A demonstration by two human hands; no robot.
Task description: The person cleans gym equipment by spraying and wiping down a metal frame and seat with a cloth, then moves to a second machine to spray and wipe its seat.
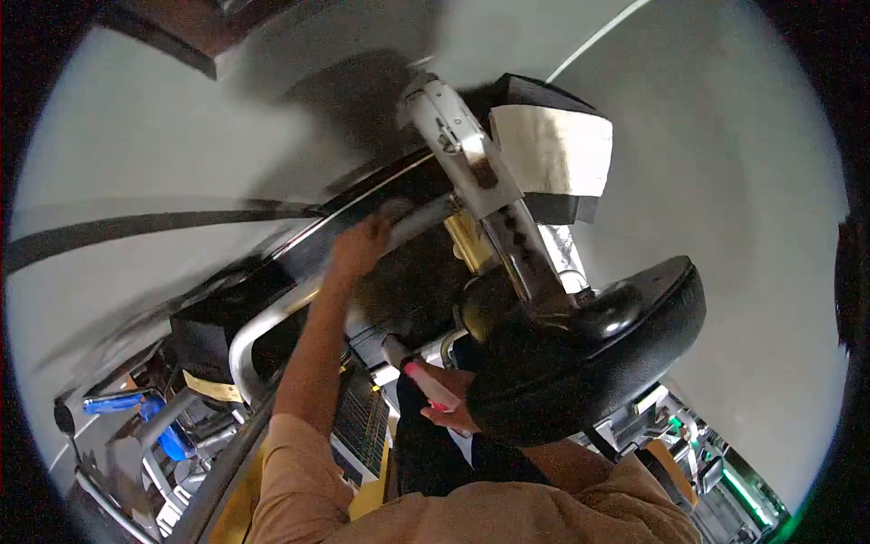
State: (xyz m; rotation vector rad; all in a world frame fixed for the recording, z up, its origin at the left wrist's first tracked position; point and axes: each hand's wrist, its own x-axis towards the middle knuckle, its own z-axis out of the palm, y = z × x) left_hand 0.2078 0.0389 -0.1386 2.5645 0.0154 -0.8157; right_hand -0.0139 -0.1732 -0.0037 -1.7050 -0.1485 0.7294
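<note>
The left hand (pixel 361 245) reaches up and forward, arm fully extended, and its grip is closed around a grey padded handle (pixel 419 218) at the end of a curved metal bar (pixel 258 331) on what looks like a gym exercise machine. The fingers wrap over the top of the handle, though motion blur softens the detail.

The right hand (pixel 450 399) sits lower and closer to the body, just left of a large black padded roller (pixel 589 363). Its grip is clamped on a slim pink-red object (pixel 428 383) (too small and too hidden to name with confidence), which lies across the fingers and pokes out toward the upper left. The hand touches or nearly touches the edge of the roller; I cannot tell which.

A silvery metal upright (pixel 480 172) with a row of adjustment holes runs diagonally from the top centre down to the roller. Beside its upper part sits a black pad with a white towel or cloth (pixel 553 150) draped over it. A brass-coloured part (pixel 469 238) shows behind the upright.

Tan sleeves (pixel 435 512) cover the shoulders at the bottom edge. At lower left lie blue-handled items (pixel 136 403) among metal frames, and a yellow-edged weight stack panel (pixel 362 426) stands between the two arms.
</note>
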